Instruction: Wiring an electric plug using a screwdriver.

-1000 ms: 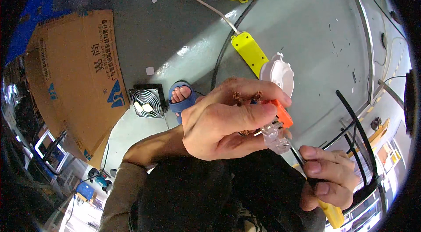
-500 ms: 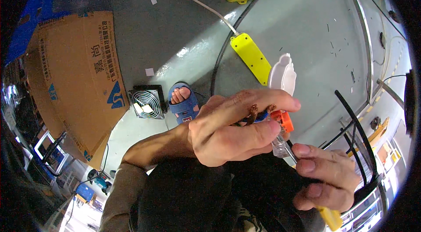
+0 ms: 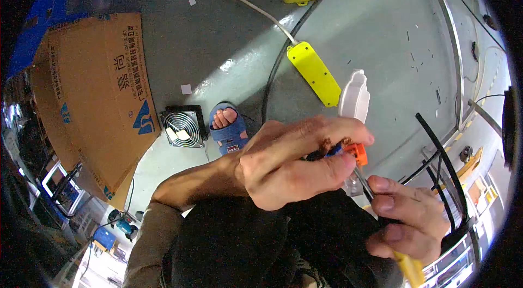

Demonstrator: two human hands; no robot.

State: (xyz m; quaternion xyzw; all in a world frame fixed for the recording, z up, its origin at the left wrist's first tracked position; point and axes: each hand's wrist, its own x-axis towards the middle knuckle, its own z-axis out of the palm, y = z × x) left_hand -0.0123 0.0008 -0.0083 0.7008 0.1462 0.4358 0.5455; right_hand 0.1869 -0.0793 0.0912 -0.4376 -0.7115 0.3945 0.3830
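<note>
I've got the left hand [image 3: 305,165] on my feed, its grip clenched, thumb and fingers pinching a small orange piece [image 3: 356,154] out at the fingertips. Bare copper wire ends [image 3: 345,141] poke up beside it, a clear plastic part [image 3: 353,185] sits just below, and a white cover [image 3: 354,97] shows beyond the index finger; how that's attached, I can't tell.

Over to the right hand [image 3: 411,217]: I see its grip wrapped round a screwdriver with a yellow handle [image 3: 409,270], the metal shaft slanting up toward the orange piece. Whether the tip touches, I can't make out.

Down on the floor [image 3: 392,43], a yellow-green power strip [image 3: 313,74] lies past the hands, and a fan [image 3: 183,129] stands between a cardboard box [image 3: 95,102] and a blue sandal [image 3: 229,136].
</note>
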